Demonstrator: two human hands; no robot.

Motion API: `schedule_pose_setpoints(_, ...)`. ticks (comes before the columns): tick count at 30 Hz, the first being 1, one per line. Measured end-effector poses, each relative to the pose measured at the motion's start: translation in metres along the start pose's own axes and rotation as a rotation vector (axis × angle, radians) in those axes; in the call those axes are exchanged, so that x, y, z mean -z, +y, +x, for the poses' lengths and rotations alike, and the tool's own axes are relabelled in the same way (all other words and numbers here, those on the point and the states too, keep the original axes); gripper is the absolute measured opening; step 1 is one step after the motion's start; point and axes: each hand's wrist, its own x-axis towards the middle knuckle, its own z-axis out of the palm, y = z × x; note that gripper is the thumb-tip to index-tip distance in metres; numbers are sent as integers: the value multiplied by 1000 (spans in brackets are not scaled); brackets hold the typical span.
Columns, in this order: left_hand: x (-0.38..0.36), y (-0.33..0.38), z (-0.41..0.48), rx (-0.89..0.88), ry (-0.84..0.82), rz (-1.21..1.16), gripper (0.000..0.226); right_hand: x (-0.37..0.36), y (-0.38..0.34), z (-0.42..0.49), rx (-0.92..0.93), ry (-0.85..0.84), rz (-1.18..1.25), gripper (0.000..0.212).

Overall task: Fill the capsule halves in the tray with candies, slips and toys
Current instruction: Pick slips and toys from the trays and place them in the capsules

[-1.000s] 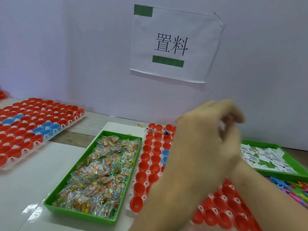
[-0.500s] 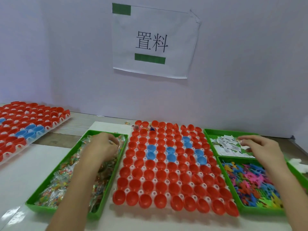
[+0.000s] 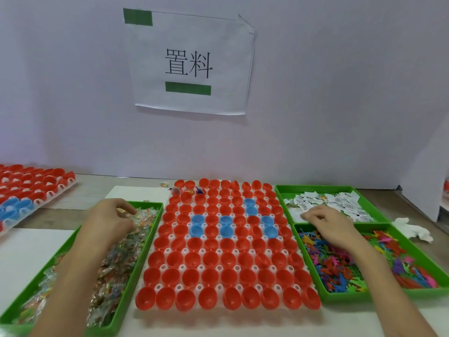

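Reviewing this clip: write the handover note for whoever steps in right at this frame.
Left grip: fingers curled into the candies in the left green bin, apparently pinching packets.
Right grip: fingertips on the slips in the far right bin; whether it holds one is unclear. Toys lie in the near right bin.
Done: only a few capsule halves at the far left corner of the tray show contents.
Left: all other halves, red and blue, look empty and need filling.

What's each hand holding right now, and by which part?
Left hand: fingertips curled among the wrapped candies; whether one is pinched cannot be told. Right hand: fingertips on the paper slips, no clear grip either.
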Motion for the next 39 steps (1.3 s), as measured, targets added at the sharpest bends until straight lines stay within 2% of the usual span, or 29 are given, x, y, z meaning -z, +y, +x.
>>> schedule_pose_setpoints(3,3,9,-3,-82,62,-49,22,1,1,0,3,7,81,33)
schedule_pose_setpoints(5,4,17,-8,-141,90,-86,21,3,1,-1,16,62,142,26)
schedule_pose_setpoints(7,3,26,-13,-194,105,-118,21,4,1,-1,40,109,167,28)
schedule_pose_setpoints(12,0,44,-25,-283,93,-180,22,-3,1,1,53,-51,-19,35)
schedule_pose_setpoints(19,-2,57,-35,-349,78,-183,22,-2,1,0,34,1,72,30)
schedule_pose_setpoints(22,-1,62,-38,-366,70,-186,22,0,0,0,44,97,180,31)
schedule_pose_setpoints(27,-1,68,-45,-406,81,-201,24,5,-1,-2,52,431,358,19)
schedule_pose_setpoints(29,-2,71,-48,-418,77,-211,26,7,-1,-3,40,514,398,17)
schedule_pose_setpoints(36,-8,77,-54,-435,48,-207,26,10,-1,-4,-16,578,471,25)
schedule_pose_setpoints(39,-10,79,-56,-432,36,-205,27,8,1,-3,-30,554,462,19)
